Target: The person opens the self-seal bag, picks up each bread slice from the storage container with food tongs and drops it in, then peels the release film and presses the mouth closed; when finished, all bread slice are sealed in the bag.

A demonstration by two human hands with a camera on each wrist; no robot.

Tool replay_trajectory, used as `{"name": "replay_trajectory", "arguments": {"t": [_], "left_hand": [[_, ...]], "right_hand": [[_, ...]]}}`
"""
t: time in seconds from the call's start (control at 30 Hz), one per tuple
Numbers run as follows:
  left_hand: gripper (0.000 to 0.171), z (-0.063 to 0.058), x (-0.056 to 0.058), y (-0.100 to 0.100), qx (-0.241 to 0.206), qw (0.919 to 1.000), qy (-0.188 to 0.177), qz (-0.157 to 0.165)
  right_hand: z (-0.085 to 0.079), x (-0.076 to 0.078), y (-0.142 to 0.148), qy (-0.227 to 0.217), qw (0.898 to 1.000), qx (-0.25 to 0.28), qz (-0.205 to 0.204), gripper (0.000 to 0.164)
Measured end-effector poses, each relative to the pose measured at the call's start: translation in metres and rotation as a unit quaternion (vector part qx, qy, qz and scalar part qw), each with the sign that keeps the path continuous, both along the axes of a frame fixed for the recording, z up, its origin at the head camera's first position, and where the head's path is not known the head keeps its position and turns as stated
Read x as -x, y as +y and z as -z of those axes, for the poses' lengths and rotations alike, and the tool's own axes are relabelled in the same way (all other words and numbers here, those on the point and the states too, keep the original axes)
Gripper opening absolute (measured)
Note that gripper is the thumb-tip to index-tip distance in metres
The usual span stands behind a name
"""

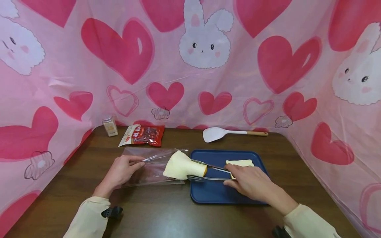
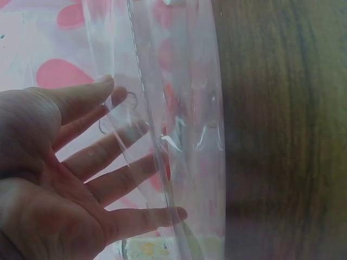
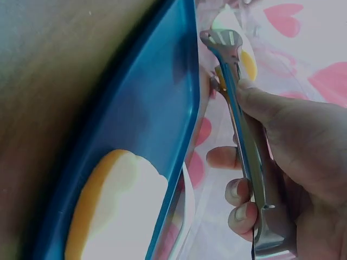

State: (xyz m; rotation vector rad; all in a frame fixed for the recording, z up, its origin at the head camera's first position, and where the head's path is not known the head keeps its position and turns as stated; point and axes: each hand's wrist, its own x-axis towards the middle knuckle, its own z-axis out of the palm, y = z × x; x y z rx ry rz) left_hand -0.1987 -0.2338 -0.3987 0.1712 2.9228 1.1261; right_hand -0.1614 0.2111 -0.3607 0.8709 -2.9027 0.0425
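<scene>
My left hand [image 1: 120, 172] pinches a clear plastic bag [image 2: 203, 135] between thumb and index finger at its edge; the other fingers spread along the film. My right hand [image 1: 253, 183] grips metal tongs [image 3: 246, 127]. Their tips hold a bent slice of bread [image 1: 178, 165] with an orange-brown crust, over the bag's right end. Whether the slice's left part lies inside the bag or above it, I cannot tell. Another bread slice [image 3: 122, 208] lies on the blue tray [image 1: 208, 195], partly hidden by the right hand in the head view.
Behind the tray lies a white spatula [image 1: 214, 134] with a wooden handle. A red-and-white food packet [image 1: 144, 135] and a small seasoning jar [image 1: 110, 126] are at the back left. Pink patterned cloth [image 1: 172, 66] stands behind the wooden table [image 1: 154, 215].
</scene>
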Motion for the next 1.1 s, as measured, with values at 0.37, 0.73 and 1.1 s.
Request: {"name": "replay_trajectory", "arguments": {"t": [0.37, 0.73, 1.1], "left_hand": [[0.03, -0.001, -0.001, 0.003, 0.005, 1.0, 0.004, -0.001], [0.026, 0.002, -0.003, 0.008, 0.008, 0.9998, 0.015, 0.009], [0.022, 0.005, -0.003, 0.012, 0.001, 0.9978, 0.061, 0.027]], "right_hand": [[-0.007, 0.016, -0.007, 0.011, 0.998, 0.001, -0.062, 0.041], [-0.004, 0.033, -0.024, -0.066, 0.997, -0.002, -0.05, 0.052], [0.007, 0.044, -0.044, -0.067, 0.995, 0.003, -0.068, 0.054]]}}
